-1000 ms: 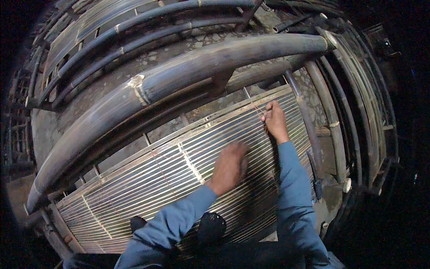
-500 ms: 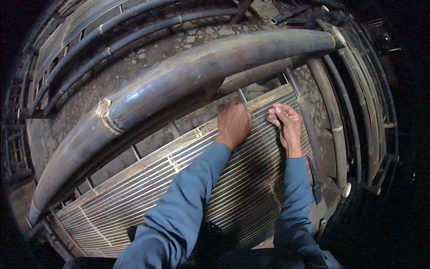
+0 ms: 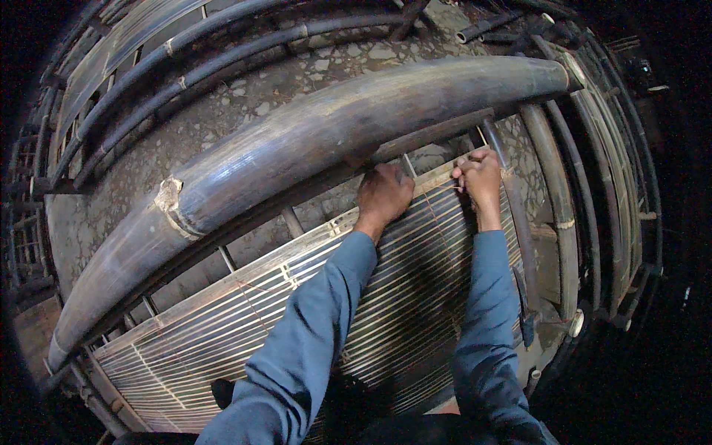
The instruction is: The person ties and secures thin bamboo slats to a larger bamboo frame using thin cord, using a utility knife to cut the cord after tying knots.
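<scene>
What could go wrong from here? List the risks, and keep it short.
1. The thin reddish cord lying across the slatted panel could snag on a slat or go slack.
2. The left hand appears close to the large bamboo pole, so its knuckles might knock it.
3. The right hand works at the panel's edge, where rough slat ends, if any, might scratch it.

Lighting dim, corners black. Glare noted on thick bamboo pole (image 3: 319,133); shadow on slatted panel (image 3: 400,297). Fisheye distortion bends straight edges.
</scene>
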